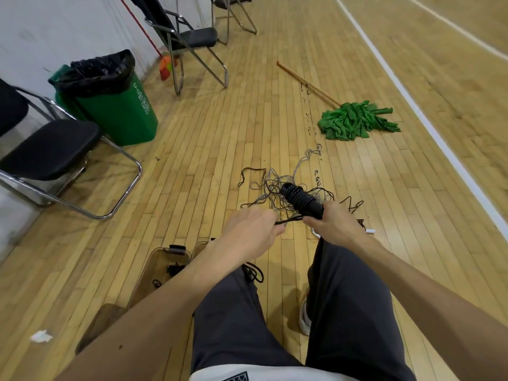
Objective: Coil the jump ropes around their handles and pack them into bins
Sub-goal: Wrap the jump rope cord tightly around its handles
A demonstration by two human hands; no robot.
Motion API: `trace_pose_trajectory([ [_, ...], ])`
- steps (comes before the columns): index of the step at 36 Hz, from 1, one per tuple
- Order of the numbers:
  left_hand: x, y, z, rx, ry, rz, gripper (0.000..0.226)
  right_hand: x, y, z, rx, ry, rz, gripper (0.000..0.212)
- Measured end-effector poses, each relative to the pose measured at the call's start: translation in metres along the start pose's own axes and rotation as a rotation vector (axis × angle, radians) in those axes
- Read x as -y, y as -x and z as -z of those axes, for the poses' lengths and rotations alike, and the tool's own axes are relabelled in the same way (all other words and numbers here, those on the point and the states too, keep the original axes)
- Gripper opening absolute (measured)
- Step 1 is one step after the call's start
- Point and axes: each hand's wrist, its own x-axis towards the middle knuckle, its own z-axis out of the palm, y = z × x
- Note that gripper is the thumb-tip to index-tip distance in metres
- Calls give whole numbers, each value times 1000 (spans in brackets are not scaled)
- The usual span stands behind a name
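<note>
Black rope [288, 220] pinched by left hand [250, 229], fingers of right hand [335, 221] clamped round wrapped handle [301, 200]; green bin [118, 111] print illegible.

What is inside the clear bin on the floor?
The clear bin holds a few black rope pieces. The left forearm covers its near right side.

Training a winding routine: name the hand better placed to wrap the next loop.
Left. The left hand pinches the free black rope, while the right hand grips the wrapped handles.
</note>
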Motion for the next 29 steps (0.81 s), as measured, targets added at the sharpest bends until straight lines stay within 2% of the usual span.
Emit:
trace_pose_trajectory([
  [6,-4,-10,37,-58,-144,-182,34,18,10,13,256,38,-92,26],
  [13,0,-28,71,-67,-105,-357,46,34,34,28,570,78,-10,18],
  [18,-1,-36,82,-32,-15,-361,47,43,47,33,738,40,45,16],
  [24,1,-40,78,34,127,-338,45,49,61,35,834,67,161,20],
  [29,9,-37,76,99,305,-265,42,53,70,38,866,-11,267,30],
])
